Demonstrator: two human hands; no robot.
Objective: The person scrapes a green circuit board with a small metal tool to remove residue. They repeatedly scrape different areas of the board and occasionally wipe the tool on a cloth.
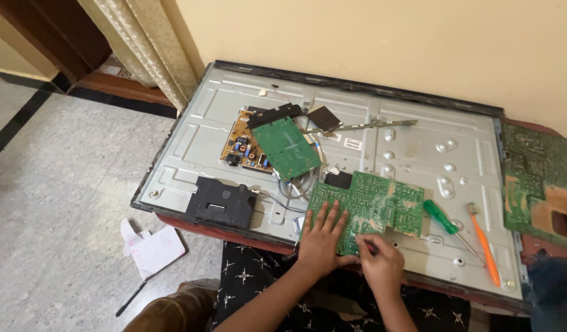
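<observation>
On panel (412, 154), three green boards (369, 206), two screwdrivers (446, 221), two hands (320, 243)

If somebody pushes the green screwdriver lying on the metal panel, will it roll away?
Probably a little. The green screwdriver has a rounded handle and a thin shaft, so a sideways push would likely roll it. It lies on the flat metal back panel, which looks smooth, so it may also slide. The orange-handled tool beside it could stop it. It looks stiff and light.

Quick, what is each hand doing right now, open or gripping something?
Left hand: open, fingers spread flat on the green circuit board.
Right hand: closed on a small dark tool, its tip at the board.
</observation>
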